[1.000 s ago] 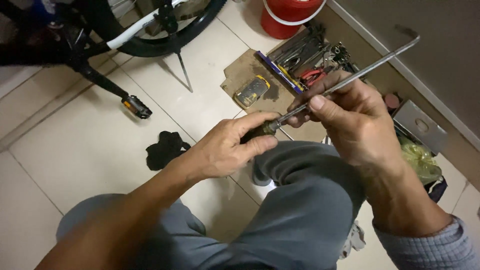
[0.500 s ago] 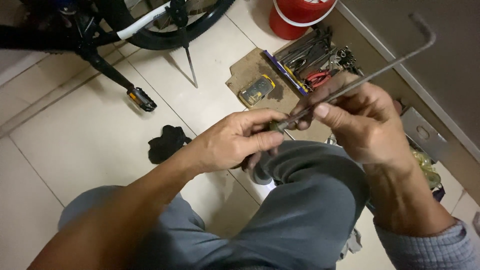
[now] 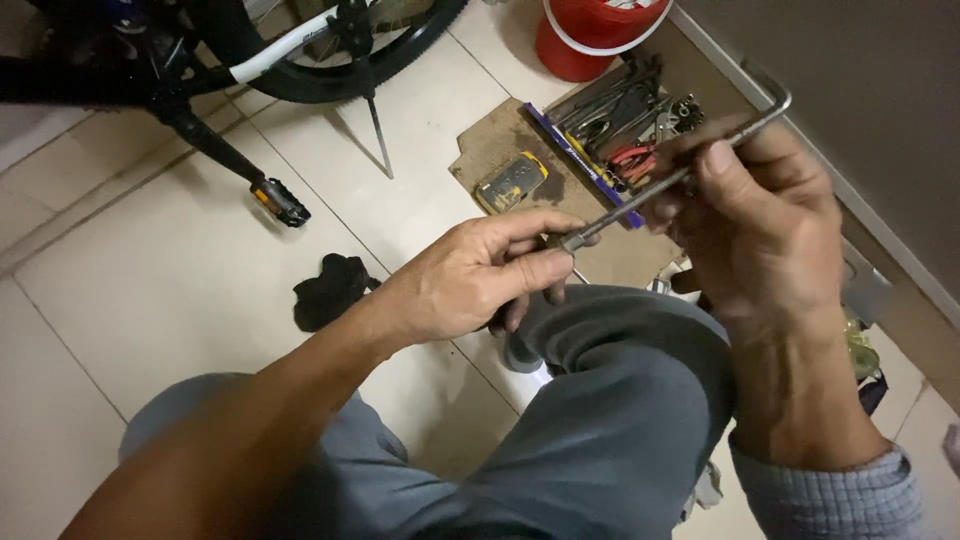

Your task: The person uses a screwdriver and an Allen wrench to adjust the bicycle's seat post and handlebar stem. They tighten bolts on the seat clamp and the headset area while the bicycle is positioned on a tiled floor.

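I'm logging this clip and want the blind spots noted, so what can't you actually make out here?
All in the head view:
- Lower end of the bent metal rod: hidden inside the left hand fingers.
- Rod's middle: covered by the right hand.
- Bicycle: cut off by the top edge; only tyre, crank and pedal show.
- Tools on the cardboard: too small and dim to sort.
- Red bucket: top cut off.

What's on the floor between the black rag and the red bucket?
In the head view, between the black rag and the red bucket lie bare tiles, then a brown cardboard sheet carrying a yellow-and-grey meter and a heap of hand tools.
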